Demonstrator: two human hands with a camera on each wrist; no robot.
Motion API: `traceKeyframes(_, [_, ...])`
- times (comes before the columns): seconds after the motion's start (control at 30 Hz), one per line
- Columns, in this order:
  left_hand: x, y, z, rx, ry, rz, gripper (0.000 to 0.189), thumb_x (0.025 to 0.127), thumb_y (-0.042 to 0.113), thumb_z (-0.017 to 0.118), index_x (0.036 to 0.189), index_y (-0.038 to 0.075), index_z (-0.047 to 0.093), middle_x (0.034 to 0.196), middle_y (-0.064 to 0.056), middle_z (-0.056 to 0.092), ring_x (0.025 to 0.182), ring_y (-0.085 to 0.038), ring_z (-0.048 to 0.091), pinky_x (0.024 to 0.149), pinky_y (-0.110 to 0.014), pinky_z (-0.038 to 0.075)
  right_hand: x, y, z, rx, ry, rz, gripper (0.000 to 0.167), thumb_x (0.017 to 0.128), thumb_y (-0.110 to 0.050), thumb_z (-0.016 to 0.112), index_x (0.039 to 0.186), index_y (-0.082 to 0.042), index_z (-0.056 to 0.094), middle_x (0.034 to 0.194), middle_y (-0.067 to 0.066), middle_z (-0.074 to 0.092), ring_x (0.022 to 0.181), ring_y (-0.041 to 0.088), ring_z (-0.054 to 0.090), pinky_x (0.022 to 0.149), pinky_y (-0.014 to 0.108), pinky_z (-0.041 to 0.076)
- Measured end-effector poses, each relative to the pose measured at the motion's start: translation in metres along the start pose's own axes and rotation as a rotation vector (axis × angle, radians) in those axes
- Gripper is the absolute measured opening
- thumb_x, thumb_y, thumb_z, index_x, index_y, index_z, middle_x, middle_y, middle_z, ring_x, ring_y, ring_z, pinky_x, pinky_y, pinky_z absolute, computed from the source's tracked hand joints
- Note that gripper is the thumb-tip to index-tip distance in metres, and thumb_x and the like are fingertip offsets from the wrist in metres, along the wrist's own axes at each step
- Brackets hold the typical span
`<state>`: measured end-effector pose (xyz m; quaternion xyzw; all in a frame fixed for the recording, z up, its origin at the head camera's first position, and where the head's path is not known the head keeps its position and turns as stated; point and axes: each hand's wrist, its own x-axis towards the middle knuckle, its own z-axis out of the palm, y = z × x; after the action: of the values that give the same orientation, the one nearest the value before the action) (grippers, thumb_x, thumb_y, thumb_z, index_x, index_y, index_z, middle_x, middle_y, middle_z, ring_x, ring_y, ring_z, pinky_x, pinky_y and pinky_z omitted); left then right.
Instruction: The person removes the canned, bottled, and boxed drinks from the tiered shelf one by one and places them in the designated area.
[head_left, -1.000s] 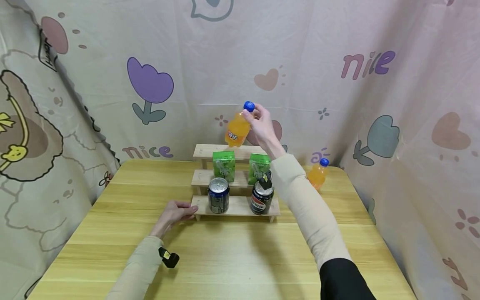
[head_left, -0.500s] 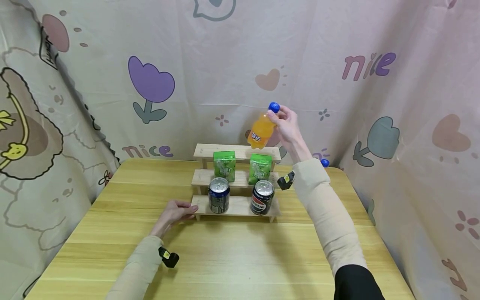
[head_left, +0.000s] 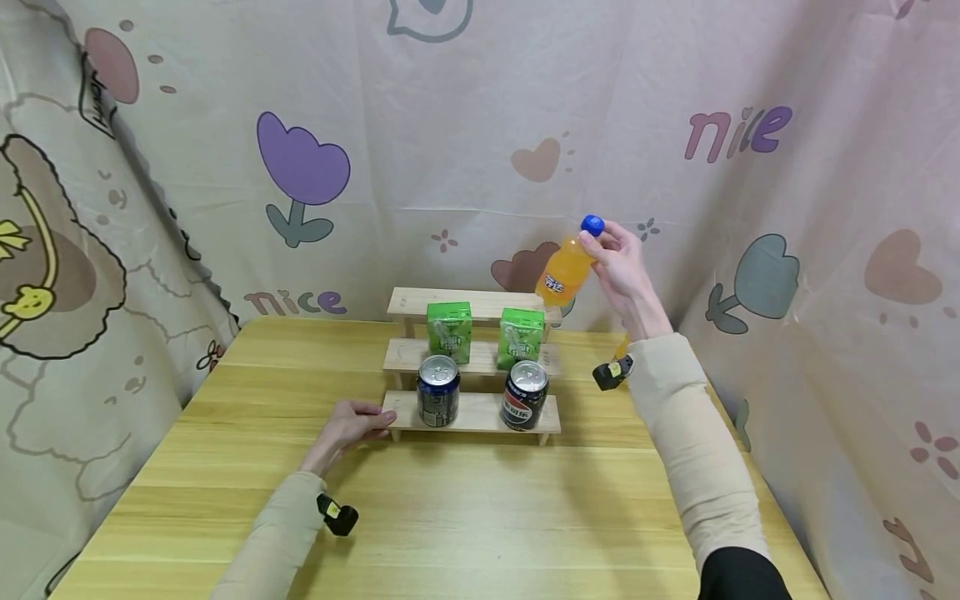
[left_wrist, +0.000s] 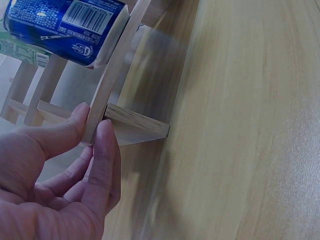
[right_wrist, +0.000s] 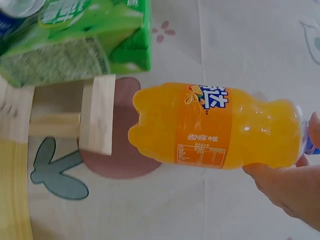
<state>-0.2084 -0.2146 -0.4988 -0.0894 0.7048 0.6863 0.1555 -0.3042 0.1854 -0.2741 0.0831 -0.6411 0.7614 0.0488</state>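
Observation:
My right hand [head_left: 624,267] holds a small bottle of orange soda [head_left: 566,271] by its neck, just under the blue cap. The bottle is tilted, its base overlapping the right end of the top shelf in the head view; in the right wrist view a gap shows between its base and the wood. A three-tier wooden display stand [head_left: 480,408] stands on the table. Thumb and fingers of my left hand [left_wrist: 65,175] pinch the left end of its lowest shelf. Two green drink cartons, a left one [head_left: 448,329] and a right one [head_left: 520,333], stand on the middle shelf.
On the lowest shelf stand a dark blue can [head_left: 438,392] and a black cola can [head_left: 524,396]. A second orange bottle [head_left: 622,347] is mostly hidden behind my right forearm. A patterned cloth [head_left: 420,150] hangs behind the wooden table [head_left: 450,517].
The right hand has carried the orange soda bottle rightward, from over the middle of the top shelf to its right end. My right arm now covers most of the second bottle. The left hand stays put.

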Motion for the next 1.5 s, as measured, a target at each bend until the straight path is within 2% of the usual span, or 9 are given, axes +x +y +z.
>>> traceKeyframes(0.13, [0.0,0.0,0.001,0.005,0.002,-0.004,0.042,0.097,-0.003,0.067,0.126,-0.028,0.05,0.084,-0.001,0.069,0.074,-0.006,0.07,0.071,-0.018,0.065,-0.006,0.002,-0.014,0.015,0.014,0.005,0.012,0.1,-0.017,0.066,0.112,-0.014,0.063,0.106,-0.002,0.058,0.106,0.013,0.052,0.1,0.018,0.049])
traceKeyframes(0.23, [0.0,0.0,0.001,0.007,0.0,-0.002,0.041,0.097,-0.003,0.067,0.125,-0.028,0.051,0.083,-0.001,0.069,0.073,-0.006,0.07,0.071,-0.018,0.065,-0.01,0.005,-0.022,0.034,0.024,0.017,0.013,0.101,-0.016,0.066,0.112,-0.013,0.062,0.11,0.0,0.056,0.107,0.013,0.051,0.099,0.016,0.049])
traceKeyframes(0.47, [-0.001,0.001,0.001,0.004,0.002,-0.008,0.042,0.097,-0.003,0.067,0.127,-0.028,0.05,0.083,-0.001,0.071,0.074,-0.006,0.071,0.073,-0.019,0.066,-0.018,0.014,-0.039,-0.002,0.055,0.038,0.012,0.101,-0.015,0.066,0.112,-0.013,0.062,0.11,-0.002,0.055,0.108,0.013,0.05,0.098,0.012,0.05])
traceKeyframes(0.67, [-0.003,0.002,0.001,0.005,-0.004,0.001,0.042,0.097,-0.003,0.067,0.126,-0.028,0.05,0.084,-0.002,0.071,0.074,-0.007,0.071,0.073,-0.019,0.066,-0.025,0.026,-0.05,-0.048,0.066,0.067,0.013,0.102,-0.017,0.065,0.113,-0.015,0.06,0.111,-0.003,0.057,0.107,0.012,0.051,0.099,0.014,0.049])
traceKeyframes(0.93, [-0.003,0.002,0.001,0.004,0.003,0.0,0.044,0.096,-0.002,0.069,0.127,-0.027,0.051,0.086,-0.003,0.071,0.074,-0.008,0.071,0.072,-0.02,0.066,-0.031,0.042,-0.062,-0.047,0.089,0.081,0.012,0.102,-0.017,0.066,0.113,-0.018,0.061,0.112,-0.004,0.057,0.106,0.01,0.05,0.097,0.014,0.049])
traceKeyframes(1.13, [-0.003,0.001,0.001,0.01,0.013,-0.006,0.041,0.096,-0.002,0.069,0.125,-0.026,0.053,0.085,-0.002,0.071,0.073,-0.008,0.071,0.071,-0.019,0.065,-0.034,0.058,-0.073,-0.122,0.122,0.127,0.012,0.101,-0.023,0.067,0.112,-0.022,0.062,0.105,-0.009,0.059,0.102,0.01,0.048,0.089,0.021,0.042])
traceKeyframes(1.33, [-0.003,0.002,0.002,0.019,0.011,-0.014,0.035,0.096,-0.001,0.07,0.121,-0.023,0.058,0.083,-0.002,0.071,0.072,-0.007,0.07,0.07,-0.018,0.065,-0.037,0.077,-0.082,-0.127,0.122,0.153,0.015,0.102,-0.023,0.067,0.115,-0.021,0.061,0.107,-0.009,0.057,0.106,0.009,0.05,0.101,0.019,0.043])
traceKeyframes(1.5, [-0.005,0.002,0.001,0.013,0.007,-0.007,0.036,0.096,-0.001,0.069,0.121,-0.024,0.057,0.083,-0.001,0.071,0.072,-0.007,0.07,0.07,-0.018,0.065,-0.039,0.094,-0.09,-0.145,0.133,0.165,0.018,0.102,-0.023,0.067,0.119,-0.02,0.063,0.108,-0.01,0.057,0.109,0.007,0.05,0.1,0.012,0.046])
